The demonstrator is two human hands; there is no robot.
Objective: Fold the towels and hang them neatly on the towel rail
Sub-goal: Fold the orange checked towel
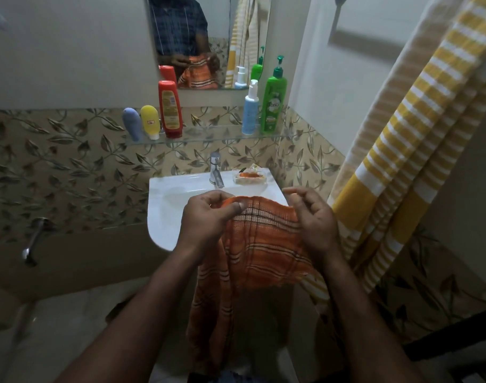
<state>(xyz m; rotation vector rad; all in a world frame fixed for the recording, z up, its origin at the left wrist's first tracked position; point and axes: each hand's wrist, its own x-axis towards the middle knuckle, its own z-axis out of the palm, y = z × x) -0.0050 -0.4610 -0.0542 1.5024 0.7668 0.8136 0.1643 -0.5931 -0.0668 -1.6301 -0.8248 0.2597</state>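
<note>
A yellow striped towel (396, 150) hangs in long folds down the right side from somewhere above the frame; the rail itself cannot be made out. In front of the white sink (167, 205) an orange towel (264, 244) is held up. Its top edge is stretched roughly level between the two hands, and its long axis drops straight toward the floor, with the left part bunched into a hanging rope of cloth. The left hand (208, 219) pinches that edge near its left end, thumb laid over the cloth. The right hand (313, 219) touches the right end, fingers loosely curled and forefinger raised; whether its grip has the cloth cannot be told. The fold looks barely begun, and the next move likely turns on bringing the two ends of that edge together. The yellow striped towel lies nearer the right hand. Behind, a glass shelf (208, 135) carries bottles (170, 109) above a tap (216, 170) and soap dish (250, 176).
</note>
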